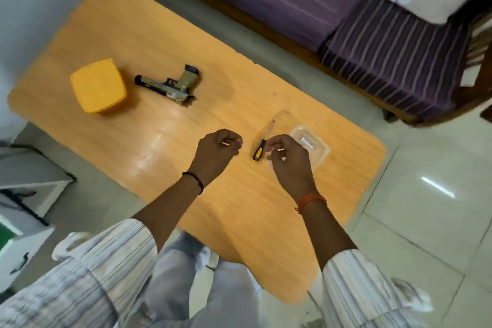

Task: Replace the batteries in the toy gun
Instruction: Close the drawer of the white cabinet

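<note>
The toy gun [170,86], silver and black, lies on its side on the wooden table [165,34], far from both hands. A yellow-and-black screwdriver [261,147] lies between my hands. My left hand [216,152] hovers above the table with loosely curled fingers and holds nothing that I can see. My right hand [288,161] hovers just right of the screwdriver; its fingers pinch a faint see-through lid [282,119]. Behind that hand stands a clear plastic container [320,150] with a small white item inside. No batteries are plainly visible.
A yellow lidded box [98,86] stands left of the gun. A purple striped sofa [372,42] with a cushion runs along the far side. White furniture [24,194] stands at my left, tiled floor at my right.
</note>
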